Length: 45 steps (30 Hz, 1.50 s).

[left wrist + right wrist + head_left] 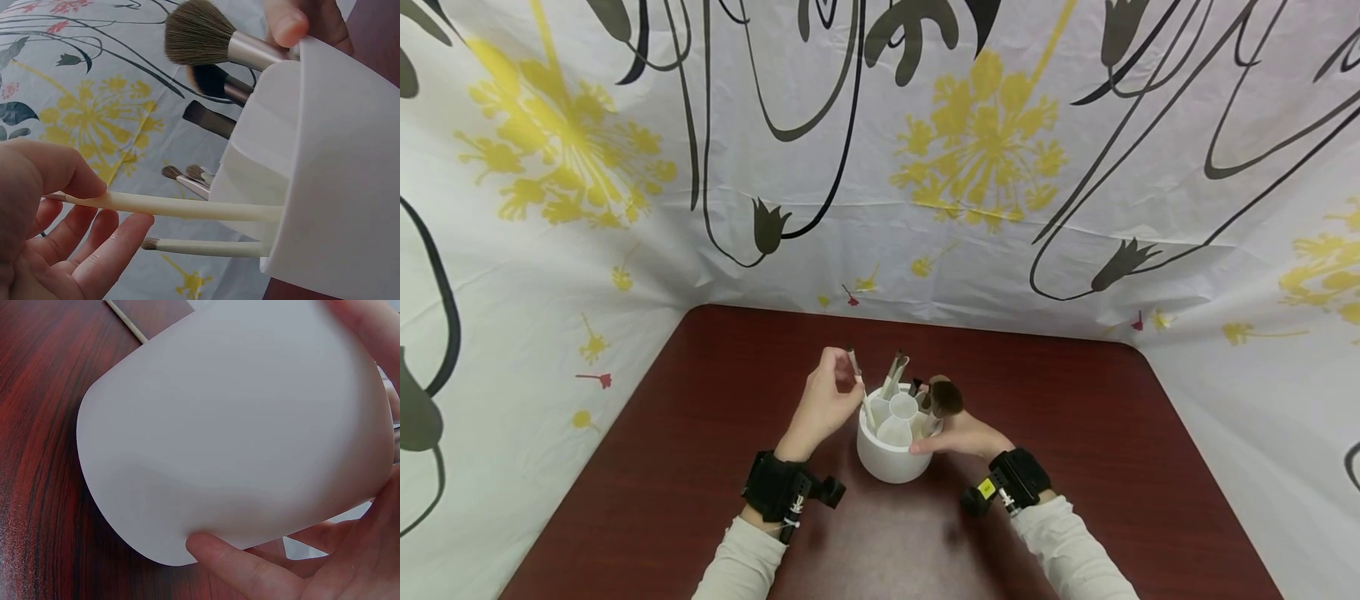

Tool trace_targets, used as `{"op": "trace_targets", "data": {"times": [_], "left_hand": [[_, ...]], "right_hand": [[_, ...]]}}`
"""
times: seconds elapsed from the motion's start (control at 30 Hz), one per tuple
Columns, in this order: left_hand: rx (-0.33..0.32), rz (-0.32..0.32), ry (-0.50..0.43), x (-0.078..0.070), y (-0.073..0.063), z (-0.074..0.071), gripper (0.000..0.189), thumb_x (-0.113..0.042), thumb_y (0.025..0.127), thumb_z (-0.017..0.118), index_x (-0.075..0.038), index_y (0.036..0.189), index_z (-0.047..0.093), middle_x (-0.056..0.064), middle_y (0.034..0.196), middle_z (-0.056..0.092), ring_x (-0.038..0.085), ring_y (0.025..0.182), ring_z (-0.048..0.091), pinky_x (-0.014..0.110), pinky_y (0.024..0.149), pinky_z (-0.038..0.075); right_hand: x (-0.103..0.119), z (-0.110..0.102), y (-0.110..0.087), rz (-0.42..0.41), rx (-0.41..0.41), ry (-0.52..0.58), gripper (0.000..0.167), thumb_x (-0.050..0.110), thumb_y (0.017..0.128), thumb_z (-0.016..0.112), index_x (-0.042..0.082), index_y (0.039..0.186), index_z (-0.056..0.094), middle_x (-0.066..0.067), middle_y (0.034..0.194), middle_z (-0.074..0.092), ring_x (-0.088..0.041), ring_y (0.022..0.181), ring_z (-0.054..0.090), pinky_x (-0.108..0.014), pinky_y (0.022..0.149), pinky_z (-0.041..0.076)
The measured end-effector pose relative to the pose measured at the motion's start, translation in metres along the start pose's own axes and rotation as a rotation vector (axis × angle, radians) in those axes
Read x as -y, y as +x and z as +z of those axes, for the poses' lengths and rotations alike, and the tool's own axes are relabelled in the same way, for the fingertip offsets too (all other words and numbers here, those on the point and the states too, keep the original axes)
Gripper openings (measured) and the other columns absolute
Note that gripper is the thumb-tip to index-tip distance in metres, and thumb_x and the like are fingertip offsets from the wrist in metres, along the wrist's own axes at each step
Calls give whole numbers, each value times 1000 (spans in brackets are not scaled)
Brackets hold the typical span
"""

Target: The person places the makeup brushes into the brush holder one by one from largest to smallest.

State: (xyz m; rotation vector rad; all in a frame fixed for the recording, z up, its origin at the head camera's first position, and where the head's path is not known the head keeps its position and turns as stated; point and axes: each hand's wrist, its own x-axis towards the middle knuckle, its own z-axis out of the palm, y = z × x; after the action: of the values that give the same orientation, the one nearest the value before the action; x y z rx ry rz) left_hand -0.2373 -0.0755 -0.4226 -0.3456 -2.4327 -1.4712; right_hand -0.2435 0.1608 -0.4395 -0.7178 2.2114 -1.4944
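A round white makeup brush holder (892, 460) with several compartments stands on the table. My left hand (829, 402) pinches a slim cream-handled makeup brush (187, 207) between thumb and fingers. That brush's lower end is inside a compartment on the holder's left side. Beside it in the left wrist view leans a small pale-handled brush (206, 247). My right hand (966, 435) grips the holder's right side, fingers spread around the white wall in the right wrist view. A large fluffy brush (946, 398) and several smaller brushes (209, 119) stick up from other compartments.
The dark red wooden table (700, 467) has its far edge behind the holder. Patterned white cloth (850, 167) hangs behind and at both sides. A thin pale stick (127, 322) shows past the holder in the right wrist view; I cannot tell what it is.
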Motion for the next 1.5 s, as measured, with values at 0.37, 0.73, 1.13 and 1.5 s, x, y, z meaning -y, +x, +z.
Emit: {"op": "trace_targets", "data": {"times": [0.37, 0.73, 1.13, 1.5], "left_hand": [[3, -27, -11, 7, -6, 5, 31, -1, 77, 61, -5, 102, 43, 10, 91, 57, 22, 82, 60, 32, 67, 49], [26, -59, 8, 15, -12, 12, 31, -2, 77, 62, -6, 101, 44, 9, 93, 57, 21, 84, 60, 31, 68, 49], [75, -64, 48, 27, -17, 16, 29, -4, 78, 63, -6, 101, 45, 11, 95, 58, 24, 86, 61, 31, 68, 51], [73, -45, 1, 31, -19, 18, 27, 4, 74, 60, -6, 96, 48, 8, 90, 56, 18, 80, 62, 26, 68, 50]], "right_hand": [[2, -1, 1, 14, 24, 10, 81, 9, 71, 75, 0, 129, 20, -23, 114, 45, -24, 84, 54, -35, 67, 47], [1, -1, 1, 5, 21, 22, 78, 7, 70, 75, -1, 127, 22, -20, 103, 50, -22, 83, 53, -34, 68, 47], [-1, 0, 1, -22, -5, 40, 81, 2, 68, 74, 0, 129, 21, -24, 133, 28, -23, 84, 53, -35, 73, 46], [-2, 0, 1, -15, -13, 31, 82, 3, 68, 75, 0, 130, 21, -23, 134, 28, -27, 94, 51, -40, 84, 41]]}}
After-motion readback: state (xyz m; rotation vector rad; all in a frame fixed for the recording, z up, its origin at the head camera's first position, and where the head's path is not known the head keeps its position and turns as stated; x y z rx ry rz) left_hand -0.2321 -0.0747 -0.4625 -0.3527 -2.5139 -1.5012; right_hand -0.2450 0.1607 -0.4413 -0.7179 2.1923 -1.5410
